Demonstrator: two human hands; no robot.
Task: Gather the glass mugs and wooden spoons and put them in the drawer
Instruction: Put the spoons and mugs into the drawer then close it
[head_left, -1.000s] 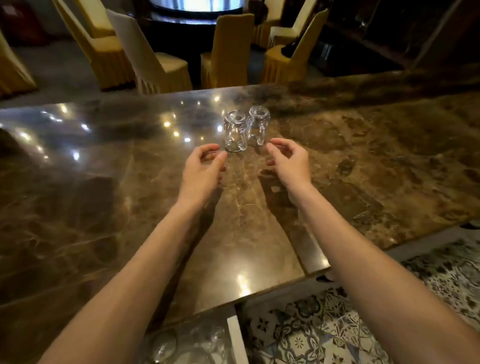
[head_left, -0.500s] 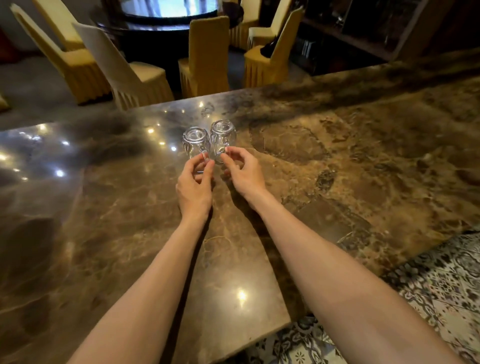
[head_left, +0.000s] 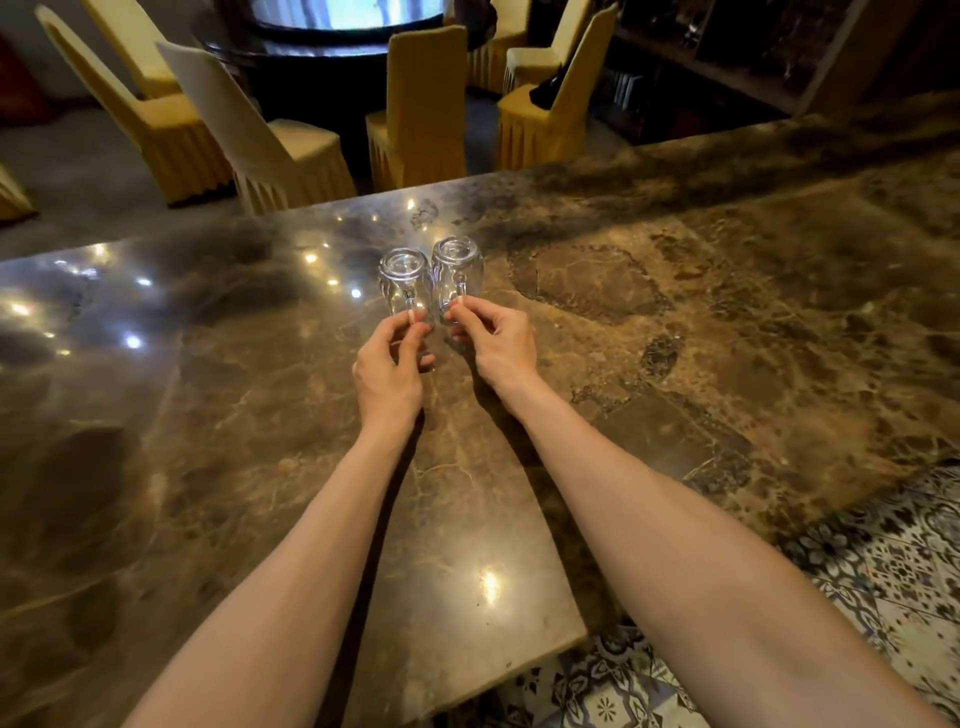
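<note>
Two clear glass mugs stand upside down, side by side and touching, on the brown marble counter. The left glass mug has its handle pinched between the thumb and fingers of my left hand. The right glass mug has its handle pinched by my right hand. Both mugs still rest on the counter. No wooden spoons and no drawer are in view.
Beyond the counter's far edge stand several yellow-covered chairs around a dark round table. A wooden shelf unit is at the back right. Patterned floor tiles show past the counter's near right edge.
Both hands have moved forward from in front of the mugs and closed on the handles. The view has shifted, and the open drawer at the bottom edge is out of sight.
</note>
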